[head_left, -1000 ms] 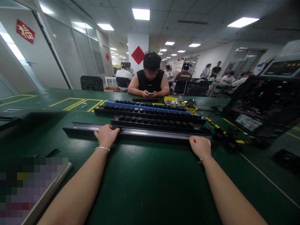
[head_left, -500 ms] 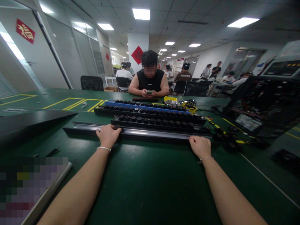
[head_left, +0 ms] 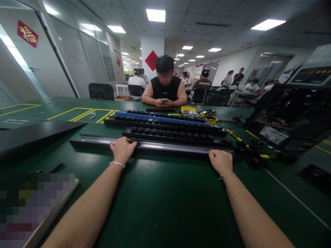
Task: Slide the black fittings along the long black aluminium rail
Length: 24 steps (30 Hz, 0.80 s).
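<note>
A long black rail [head_left: 168,148] with a shiny channel along its top lies crosswise in front of me. On its left part, my left hand [head_left: 123,150] is closed around a small black round part [head_left: 132,140], which sits at the channel and shows only in part beyond my fingers. My right hand [head_left: 221,161] grips the rail near its right end, fingers wrapped over the edge and partly hidden. Just behind lies another black rail [head_left: 170,136] carrying a row of similar black round parts.
Farther back are a blue rail [head_left: 165,117] and more black parts in rows. A metal bowl [head_left: 190,113] stands by a yellow tray [head_left: 188,108]. Loose black parts [head_left: 254,153] lie right. Across the green table [head_left: 165,199] a person [head_left: 164,86] holds a phone. Left is a dark panel [head_left: 38,136].
My left hand has slid slightly to the right along the rail together with the black round part. My right hand and the rail have stayed in place.
</note>
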Each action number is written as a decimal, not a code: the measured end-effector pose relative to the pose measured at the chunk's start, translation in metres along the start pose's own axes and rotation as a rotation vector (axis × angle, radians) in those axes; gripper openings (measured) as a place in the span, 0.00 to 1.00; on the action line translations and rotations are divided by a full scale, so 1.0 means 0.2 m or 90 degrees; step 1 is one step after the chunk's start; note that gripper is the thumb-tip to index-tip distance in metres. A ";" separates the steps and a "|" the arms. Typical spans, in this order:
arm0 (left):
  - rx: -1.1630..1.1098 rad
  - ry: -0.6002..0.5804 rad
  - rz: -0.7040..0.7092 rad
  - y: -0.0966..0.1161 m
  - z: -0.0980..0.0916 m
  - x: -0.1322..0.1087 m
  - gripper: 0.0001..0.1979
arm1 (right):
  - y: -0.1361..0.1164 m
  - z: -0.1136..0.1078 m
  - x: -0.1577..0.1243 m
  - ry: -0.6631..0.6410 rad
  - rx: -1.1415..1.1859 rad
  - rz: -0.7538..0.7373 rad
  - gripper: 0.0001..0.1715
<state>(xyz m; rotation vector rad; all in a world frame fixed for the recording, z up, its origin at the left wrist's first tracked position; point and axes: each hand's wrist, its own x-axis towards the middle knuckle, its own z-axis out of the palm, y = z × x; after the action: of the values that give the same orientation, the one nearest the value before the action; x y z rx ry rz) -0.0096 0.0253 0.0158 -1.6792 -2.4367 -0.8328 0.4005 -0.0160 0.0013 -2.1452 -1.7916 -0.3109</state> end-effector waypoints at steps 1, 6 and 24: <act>0.001 -0.001 0.000 0.00 0.00 0.00 0.18 | 0.00 0.00 0.00 -0.002 0.000 0.002 0.22; 0.002 -0.004 0.002 0.00 0.00 0.00 0.18 | 0.00 0.00 0.00 -0.005 0.007 0.001 0.23; -0.006 -0.019 0.045 0.03 0.01 -0.03 0.20 | 0.00 -0.01 0.00 -0.018 0.009 0.002 0.23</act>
<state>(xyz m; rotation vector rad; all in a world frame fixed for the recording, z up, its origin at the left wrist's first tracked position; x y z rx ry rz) -0.0008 0.0228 0.0153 -1.7832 -2.3796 -0.8175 0.3998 -0.0166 0.0025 -2.1517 -1.8003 -0.2678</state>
